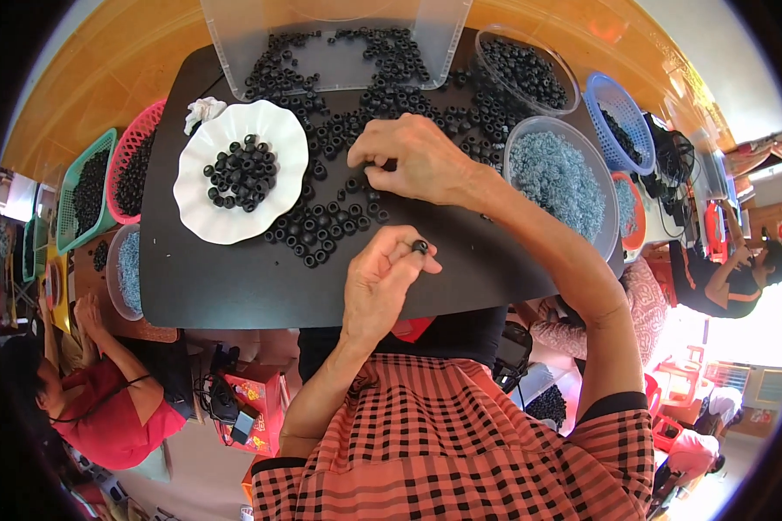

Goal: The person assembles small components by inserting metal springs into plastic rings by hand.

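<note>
My left hand (381, 282) is above the near part of the dark table, closed in a pinch on a small black ring-shaped part (420, 247). Farther off, my right hand (413, 161) reaches over the scattered black parts (321, 227), its fingers curled with thumb and forefinger close together. Whatever is between those fingers is dark and mostly hidden. To the left of both hands, a white scalloped plate (202, 213) carries a heap of black parts (241, 172).
A clear bin (222, 48) lies at the back, black parts spilling out. On the right stand a tub of black parts (526, 74), a tub of pale blue pieces (558, 178) and a blue basket (595, 91). Pink (117, 187) and green (71, 204) baskets stand left. Other people sit nearby.
</note>
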Tool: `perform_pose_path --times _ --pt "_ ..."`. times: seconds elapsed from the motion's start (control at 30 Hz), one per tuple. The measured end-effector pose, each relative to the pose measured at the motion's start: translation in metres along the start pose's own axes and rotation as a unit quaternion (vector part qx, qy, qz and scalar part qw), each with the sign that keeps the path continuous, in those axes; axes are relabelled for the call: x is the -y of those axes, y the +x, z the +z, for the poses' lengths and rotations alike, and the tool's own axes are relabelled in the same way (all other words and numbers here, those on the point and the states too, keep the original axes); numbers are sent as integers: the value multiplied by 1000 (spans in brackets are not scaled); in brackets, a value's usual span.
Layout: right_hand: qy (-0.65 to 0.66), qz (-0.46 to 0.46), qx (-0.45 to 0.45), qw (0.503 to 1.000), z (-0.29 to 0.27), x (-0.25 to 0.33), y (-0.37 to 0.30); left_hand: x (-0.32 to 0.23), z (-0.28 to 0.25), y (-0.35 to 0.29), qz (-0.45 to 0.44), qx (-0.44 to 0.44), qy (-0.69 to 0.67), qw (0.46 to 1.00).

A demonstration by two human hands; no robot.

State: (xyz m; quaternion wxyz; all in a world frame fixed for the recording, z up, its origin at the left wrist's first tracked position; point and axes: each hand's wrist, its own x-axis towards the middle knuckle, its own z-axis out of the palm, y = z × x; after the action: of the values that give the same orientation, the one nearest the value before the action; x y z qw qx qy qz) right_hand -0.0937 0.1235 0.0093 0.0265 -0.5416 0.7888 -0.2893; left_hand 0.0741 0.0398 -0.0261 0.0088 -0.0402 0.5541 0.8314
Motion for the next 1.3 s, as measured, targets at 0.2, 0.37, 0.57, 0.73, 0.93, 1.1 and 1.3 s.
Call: perform_pose_path --times 0.2,0.37,0.57,0.73,0.93,1.1,1.3 --pt "323 203 -75 921 -16 35 -52 7 -6 2 49 -18 -88 995" --pt "471 204 -81 854 -4 45 -91 6 -4 2 52 -14 -76 996" --pt "379 203 -45 902 -8 49 -101 5 0 0 35 -32 -6 999" --pt "437 222 -71 869 -6 52 -102 4 2 1 41 -39 -5 998" --pt "380 201 -99 898 -5 57 -100 5 2 0 41 -43 14 998" --pt "304 159 -125 931 -8 58 -99 6 2 0 45 -40 5 998" --pt "278 142 -140 939 -6 62 -99 9 1 0 42 -42 8 998"
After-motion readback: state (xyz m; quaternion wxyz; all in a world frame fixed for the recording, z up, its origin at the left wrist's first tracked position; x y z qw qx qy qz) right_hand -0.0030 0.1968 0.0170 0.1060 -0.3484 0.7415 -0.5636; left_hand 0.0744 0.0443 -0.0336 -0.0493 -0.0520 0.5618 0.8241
